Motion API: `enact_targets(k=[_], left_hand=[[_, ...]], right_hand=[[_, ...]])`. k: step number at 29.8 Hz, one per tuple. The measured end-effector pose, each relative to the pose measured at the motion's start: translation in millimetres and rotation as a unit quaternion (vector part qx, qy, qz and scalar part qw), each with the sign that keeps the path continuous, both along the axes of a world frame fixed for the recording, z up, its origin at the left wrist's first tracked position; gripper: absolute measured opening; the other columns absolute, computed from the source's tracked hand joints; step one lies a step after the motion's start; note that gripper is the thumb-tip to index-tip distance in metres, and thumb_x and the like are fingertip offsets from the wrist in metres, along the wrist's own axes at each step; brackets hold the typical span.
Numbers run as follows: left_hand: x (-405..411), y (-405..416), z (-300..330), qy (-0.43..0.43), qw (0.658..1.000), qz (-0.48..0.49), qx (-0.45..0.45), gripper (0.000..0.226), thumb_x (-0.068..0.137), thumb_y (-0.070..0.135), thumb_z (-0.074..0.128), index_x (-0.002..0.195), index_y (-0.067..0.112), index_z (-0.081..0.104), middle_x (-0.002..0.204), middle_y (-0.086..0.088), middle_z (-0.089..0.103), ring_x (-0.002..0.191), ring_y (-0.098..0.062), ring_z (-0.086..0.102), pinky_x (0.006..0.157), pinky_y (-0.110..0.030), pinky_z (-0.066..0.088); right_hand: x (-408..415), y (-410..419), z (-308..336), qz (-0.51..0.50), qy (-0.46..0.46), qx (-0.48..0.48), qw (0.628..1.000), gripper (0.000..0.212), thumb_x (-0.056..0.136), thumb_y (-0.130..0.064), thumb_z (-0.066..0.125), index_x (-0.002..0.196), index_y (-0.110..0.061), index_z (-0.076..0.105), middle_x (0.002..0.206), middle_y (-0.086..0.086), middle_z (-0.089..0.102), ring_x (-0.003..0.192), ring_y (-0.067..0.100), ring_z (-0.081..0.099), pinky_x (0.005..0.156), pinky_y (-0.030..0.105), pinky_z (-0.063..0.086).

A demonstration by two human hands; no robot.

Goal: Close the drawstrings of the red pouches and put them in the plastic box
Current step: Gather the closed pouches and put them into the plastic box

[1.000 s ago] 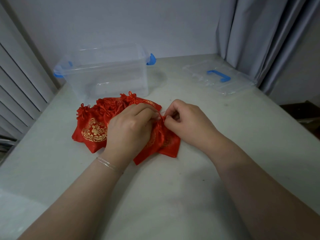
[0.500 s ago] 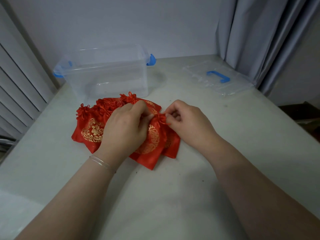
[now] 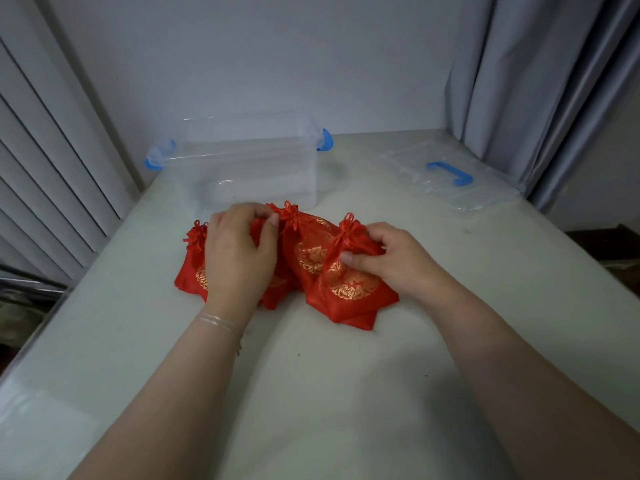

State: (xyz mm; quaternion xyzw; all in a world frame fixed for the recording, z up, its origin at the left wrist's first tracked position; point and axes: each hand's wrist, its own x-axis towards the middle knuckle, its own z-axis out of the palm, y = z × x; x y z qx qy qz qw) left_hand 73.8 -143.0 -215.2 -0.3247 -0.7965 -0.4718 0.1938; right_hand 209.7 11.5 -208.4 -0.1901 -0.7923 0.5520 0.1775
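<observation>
My right hand [image 3: 391, 259] pinches a red pouch [image 3: 349, 282] just below its gathered neck, thumb on the gold-printed front and fingers curled behind; its knotted drawstring [image 3: 350, 228] stands up just above my thumb. My left hand [image 3: 239, 252] lies curled over the rest of the red pouches [image 3: 304, 251], thumb and forefinger nipping the top of one of them — which one I cannot tell, since my palm hides it. Another pouch [image 3: 190, 268] pokes out on the outer side of that hand. Beyond my left knuckles sits the plastic box [image 3: 242, 161], open, with no pouch in it — its lid [image 3: 450, 174] lies well off past my right hand on the table [image 3: 329, 393].
</observation>
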Motion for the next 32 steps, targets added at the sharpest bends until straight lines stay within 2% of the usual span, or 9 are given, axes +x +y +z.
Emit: enact_targets(k=[2,5,8,12,15,22,25,29,32], left_hand=[[-12,-4,-2,0.031,0.997,0.060,-0.036,0.017,0.088,0.029,0.057,0.100,0.022,0.066,0.118,0.004,0.063,0.112,-0.027,0.049,0.094,-0.032,0.034],[-22,-10,-6,-0.012,0.986,0.085,-0.140,0.036,0.089,0.036,0.058,0.124,0.027,0.056,0.143,0.001,0.046,0.131,-0.030,0.035,0.107,-0.046,0.028],[-25,-8,-7,-0.036,0.972,0.056,-0.225,0.047,0.091,0.041,0.053,0.136,0.028,0.045,0.136,-0.003,0.054,0.129,-0.030,0.042,0.114,-0.047,0.020],[-26,-4,1,-0.040,0.965,0.047,-0.254,0.052,0.091,0.042,0.053,0.139,0.027,0.039,0.141,-0.003,0.048,0.129,-0.031,0.042,0.111,-0.047,0.025],[-26,0,9,-0.069,0.963,0.039,-0.259,0.054,0.089,0.043,0.055,0.139,0.028,0.038,0.149,-0.001,0.036,0.136,-0.030,0.031,0.113,-0.046,0.023],[-70,6,40,0.096,0.975,0.088,-0.181,0.051,0.092,0.029,0.054,0.139,0.014,0.042,0.154,-0.010,0.028,0.143,-0.034,0.018,0.116,-0.045,0.015],[-104,3,52,0.090,0.956,0.111,-0.257,0.048,0.098,0.034,0.042,0.142,0.014,0.038,0.152,-0.011,0.033,0.142,-0.034,0.022,0.116,-0.048,0.012],[-129,3,61,0.061,0.948,0.090,-0.300,0.031,0.099,0.030,0.043,0.123,0.017,0.057,0.125,-0.012,0.060,0.118,-0.035,0.051,0.107,-0.048,0.027],[-124,8,69,0.034,0.969,0.049,-0.241,0.019,0.096,0.022,0.052,0.105,0.013,0.066,0.109,-0.010,0.067,0.101,-0.031,0.060,0.094,-0.040,0.040]], right_hand=[[-9,-2,-2,0.022,-0.069,0.126,0.989,0.028,0.073,-0.027,0.079,0.096,-0.021,0.065,0.130,0.002,0.041,0.119,0.011,0.044,0.101,0.014,0.032],[-23,-17,-9,0.030,-0.125,0.184,0.974,0.063,0.066,-0.038,0.083,0.120,-0.030,0.051,0.154,0.002,0.010,0.141,0.024,0.020,0.116,0.035,0.020],[-36,-26,-11,0.039,-0.185,0.241,0.952,0.116,0.062,-0.046,0.082,0.148,-0.034,0.005,0.158,0.000,-0.009,0.144,0.033,0.010,0.115,0.041,0.016],[-63,-25,-6,0.061,-0.253,0.286,0.922,0.133,0.059,-0.055,0.081,0.143,-0.039,-0.022,0.158,0.000,-0.013,0.143,0.038,0.006,0.114,0.052,0.020],[-81,-21,-5,0.092,-0.290,0.306,0.902,0.137,0.059,-0.054,0.081,0.143,-0.035,-0.025,0.157,0.006,0.006,0.142,0.037,0.012,0.111,0.054,0.024],[-76,-13,-1,0.059,-0.298,0.369,0.878,0.084,0.070,-0.047,0.073,0.136,-0.020,0.029,0.135,0.007,0.038,0.128,0.033,0.035,0.097,0.046,0.037],[-71,-3,-5,0.046,-0.288,0.345,0.892,0.063,0.074,-0.046,0.069,0.126,-0.022,0.043,0.131,0.008,0.048,0.124,0.033,0.041,0.099,0.044,0.040],[-58,15,0,0.050,-0.168,0.182,0.967,0.020,0.073,-0.027,0.073,0.088,-0.028,0.059,0.097,0.003,0.067,0.092,0.020,0.061,0.087,0.035,0.051],[-43,21,25,0.045,-0.061,0.042,0.996,0.024,0.078,-0.006,0.073,0.098,-0.016,0.065,0.090,0.002,0.068,0.075,0.006,0.061,0.070,0.015,0.051]])
